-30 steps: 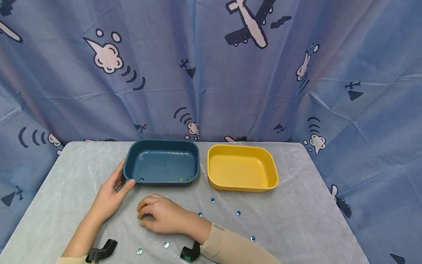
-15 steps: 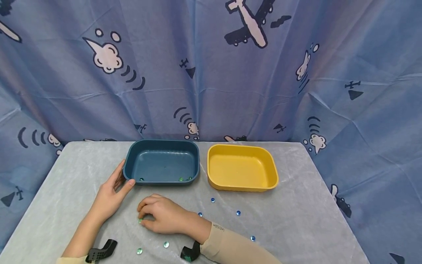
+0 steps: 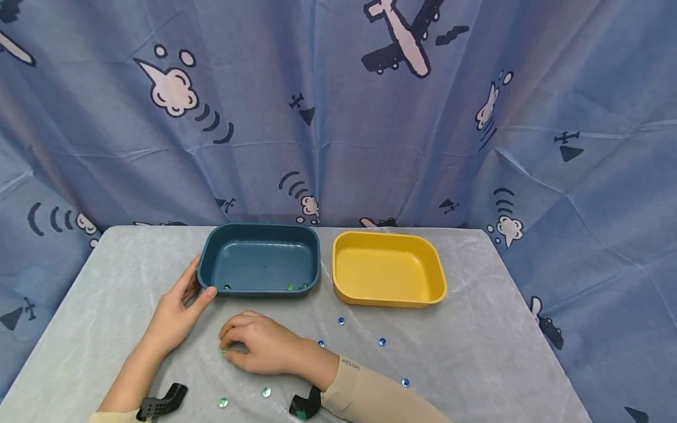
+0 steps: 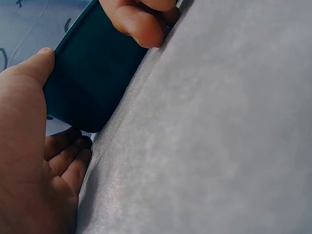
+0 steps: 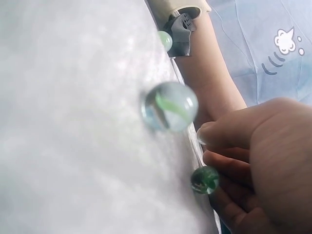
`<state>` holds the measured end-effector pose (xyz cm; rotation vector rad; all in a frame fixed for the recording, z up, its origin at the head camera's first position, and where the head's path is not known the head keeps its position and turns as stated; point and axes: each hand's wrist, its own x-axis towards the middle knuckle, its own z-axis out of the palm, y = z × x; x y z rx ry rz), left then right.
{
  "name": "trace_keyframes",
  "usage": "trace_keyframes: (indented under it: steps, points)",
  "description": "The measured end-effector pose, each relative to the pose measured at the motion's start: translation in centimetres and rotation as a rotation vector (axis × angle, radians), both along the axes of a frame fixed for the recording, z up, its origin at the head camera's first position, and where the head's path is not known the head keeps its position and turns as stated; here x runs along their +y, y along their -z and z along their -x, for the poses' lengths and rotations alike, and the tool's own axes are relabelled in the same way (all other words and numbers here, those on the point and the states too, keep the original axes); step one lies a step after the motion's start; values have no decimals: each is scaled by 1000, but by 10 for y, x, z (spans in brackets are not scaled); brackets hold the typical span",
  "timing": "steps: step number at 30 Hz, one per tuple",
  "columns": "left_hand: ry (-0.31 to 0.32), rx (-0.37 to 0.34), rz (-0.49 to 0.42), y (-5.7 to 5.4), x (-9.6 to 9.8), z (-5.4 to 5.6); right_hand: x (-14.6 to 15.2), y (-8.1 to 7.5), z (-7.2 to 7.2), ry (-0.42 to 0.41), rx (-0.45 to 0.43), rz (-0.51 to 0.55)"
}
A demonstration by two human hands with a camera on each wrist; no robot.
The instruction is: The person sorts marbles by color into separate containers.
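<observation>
My left hand (image 3: pixel 174 317) holds the left end of a dark blue plastic bin (image 3: pixel 259 295), thumb at its near corner and fingers along its side. In the left wrist view the thumb lies on the blue wall (image 4: pixel 92 78). Several green marbles (image 3: pixel 290 287) lie inside along the near wall. My right hand (image 3: pixel 264 346) is low over the table in front of the bin, fingers curled about a green marble (image 3: pixel 224 351) at the fingertips. The right wrist view shows this dark green marble (image 5: pixel 204 180) against the fingers; the exact contact is partly hidden.
A yellow plastic bin (image 3: pixel 388 302) stands right of the blue one. Two pale green marbles (image 3: pixel 266 392) lie near the front, and several blue marbles (image 3: pixel 382 341) lie right of the right hand. A grey cloth (image 3: pixel 486 352) covers the table; a patterned curtain (image 3: pixel 338 117) hangs behind.
The right fingertips and the green marble at them have shifted very slightly away from the front and to the left. My left hand and both bins have stayed in place.
</observation>
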<state>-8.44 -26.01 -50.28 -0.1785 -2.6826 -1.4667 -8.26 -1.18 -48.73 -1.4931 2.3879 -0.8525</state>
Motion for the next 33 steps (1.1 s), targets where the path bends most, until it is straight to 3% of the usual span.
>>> trace_keyframes:
  steps: [22,33]
  points:
    - [8,-7,-2,-2,0,0,1,-8,-1,-14,-41,24]
    - [10,5,-6,-2,1,-1,0,-16,-4,-36,16,38]
